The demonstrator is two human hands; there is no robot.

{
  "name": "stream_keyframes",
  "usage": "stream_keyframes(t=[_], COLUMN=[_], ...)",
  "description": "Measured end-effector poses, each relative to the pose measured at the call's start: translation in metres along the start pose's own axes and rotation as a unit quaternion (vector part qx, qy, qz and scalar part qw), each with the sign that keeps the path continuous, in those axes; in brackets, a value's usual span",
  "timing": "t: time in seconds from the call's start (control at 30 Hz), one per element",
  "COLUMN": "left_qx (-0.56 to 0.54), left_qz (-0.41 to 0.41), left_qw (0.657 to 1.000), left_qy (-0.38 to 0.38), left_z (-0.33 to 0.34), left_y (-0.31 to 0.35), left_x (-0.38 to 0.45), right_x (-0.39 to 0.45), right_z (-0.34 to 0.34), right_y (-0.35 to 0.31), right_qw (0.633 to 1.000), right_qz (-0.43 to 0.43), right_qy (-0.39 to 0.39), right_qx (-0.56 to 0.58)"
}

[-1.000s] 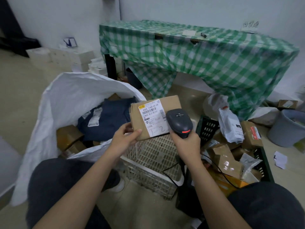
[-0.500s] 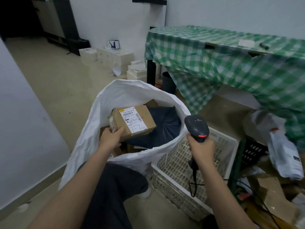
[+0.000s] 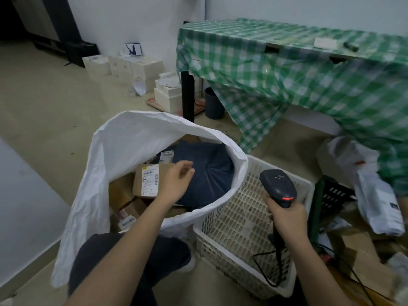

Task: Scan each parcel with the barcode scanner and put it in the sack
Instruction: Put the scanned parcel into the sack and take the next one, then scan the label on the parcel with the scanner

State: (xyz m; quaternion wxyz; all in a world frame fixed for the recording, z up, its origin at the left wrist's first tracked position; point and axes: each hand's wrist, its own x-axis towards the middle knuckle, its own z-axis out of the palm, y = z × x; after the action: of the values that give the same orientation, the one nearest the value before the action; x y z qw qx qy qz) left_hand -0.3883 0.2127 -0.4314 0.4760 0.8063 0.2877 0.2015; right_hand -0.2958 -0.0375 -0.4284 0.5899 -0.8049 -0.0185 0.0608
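Note:
The white sack [image 3: 123, 138] stands open in front of my left knee. Inside it a brown cardboard parcel [image 3: 145, 181] with a white barcode label lies on other boxes, next to a dark blue bag parcel [image 3: 207, 173]. My left hand [image 3: 176, 182] hovers over the sack just right of the brown parcel, fingers loosely curled, holding nothing. My right hand [image 3: 287, 217] grips the handle of the black barcode scanner [image 3: 278, 186], whose red light is lit, above the white plastic crate [image 3: 242, 219].
A pile of parcels, with a white bag parcel [image 3: 379, 204] and brown boxes [image 3: 357, 257], lies at the right beside a black crate [image 3: 335, 193]. Behind stands a table under a green checked cloth [image 3: 287, 69]. White boxes [image 3: 136, 69] line the wall.
My left hand carried the brown parcel left into the sack and let it go; it now lies on the boxes inside. The scanner stayed in my right hand over the crate.

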Motion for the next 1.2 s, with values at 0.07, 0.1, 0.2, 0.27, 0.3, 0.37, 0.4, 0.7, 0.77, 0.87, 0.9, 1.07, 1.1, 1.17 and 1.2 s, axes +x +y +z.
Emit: stream_keyframes(t=[0.07,0.1,0.2,0.27,0.3,0.37,0.4,0.7,0.77,0.87,0.9,1.07,1.1,1.17,1.2], left_qx=[-0.010,-0.010,-0.012,-0.022,-0.025,-0.026,-0.020,0.046,0.070,0.090,0.097,0.136,0.138,0.132,0.136], left_qz=[0.044,0.064,0.105,0.122,0.130,0.142,0.148,0.142,0.145,0.134,0.124,0.063,0.045,0.010,-0.002], left_qw=[0.999,0.998,0.994,0.990,0.988,0.980,0.974,0.934,0.926,0.909,0.902,0.889,0.887,0.879,0.875], left_qy=[0.008,0.009,-0.023,-0.062,-0.084,-0.140,-0.168,-0.323,-0.343,-0.385,-0.403,-0.432,-0.438,-0.458,-0.465], left_z=[0.015,0.024,0.058,0.088,0.104,0.140,0.158,0.326,0.365,0.422,0.440,0.509,0.518,0.535,0.542], left_y=[0.012,0.020,0.042,0.058,0.065,0.079,0.085,0.107,0.104,0.098,0.096,0.072,0.067,0.057,0.053], left_x=[-0.011,-0.018,-0.039,-0.050,-0.054,-0.063,-0.067,-0.086,-0.084,-0.081,-0.080,-0.084,-0.086,-0.086,-0.086], right_x=[-0.002,-0.004,-0.013,-0.019,-0.020,-0.023,-0.022,-0.006,0.003,0.026,0.034,0.065,0.071,0.082,0.086], right_z=[-0.010,-0.017,-0.043,-0.064,-0.076,-0.101,-0.113,-0.218,-0.236,-0.258,-0.264,-0.275,-0.275,-0.273,-0.272], right_y=[0.006,0.010,0.027,0.040,0.047,0.062,0.070,0.130,0.139,0.150,0.155,0.176,0.182,0.192,0.194], right_qw=[0.999,0.999,0.995,0.991,0.988,0.981,0.976,0.946,0.938,0.923,0.922,0.925,0.925,0.923,0.923], right_qz=[0.025,0.036,0.077,0.097,0.109,0.145,0.160,0.197,0.190,0.194,0.193,0.204,0.205,0.212,0.214], right_qy=[-0.001,0.001,0.023,0.050,0.061,0.083,0.096,0.218,0.256,0.298,0.302,0.281,0.279,0.280,0.279], right_qx=[0.023,0.032,0.062,0.081,0.089,0.102,0.108,0.135,0.136,0.145,0.150,0.156,0.154,0.154,0.155])
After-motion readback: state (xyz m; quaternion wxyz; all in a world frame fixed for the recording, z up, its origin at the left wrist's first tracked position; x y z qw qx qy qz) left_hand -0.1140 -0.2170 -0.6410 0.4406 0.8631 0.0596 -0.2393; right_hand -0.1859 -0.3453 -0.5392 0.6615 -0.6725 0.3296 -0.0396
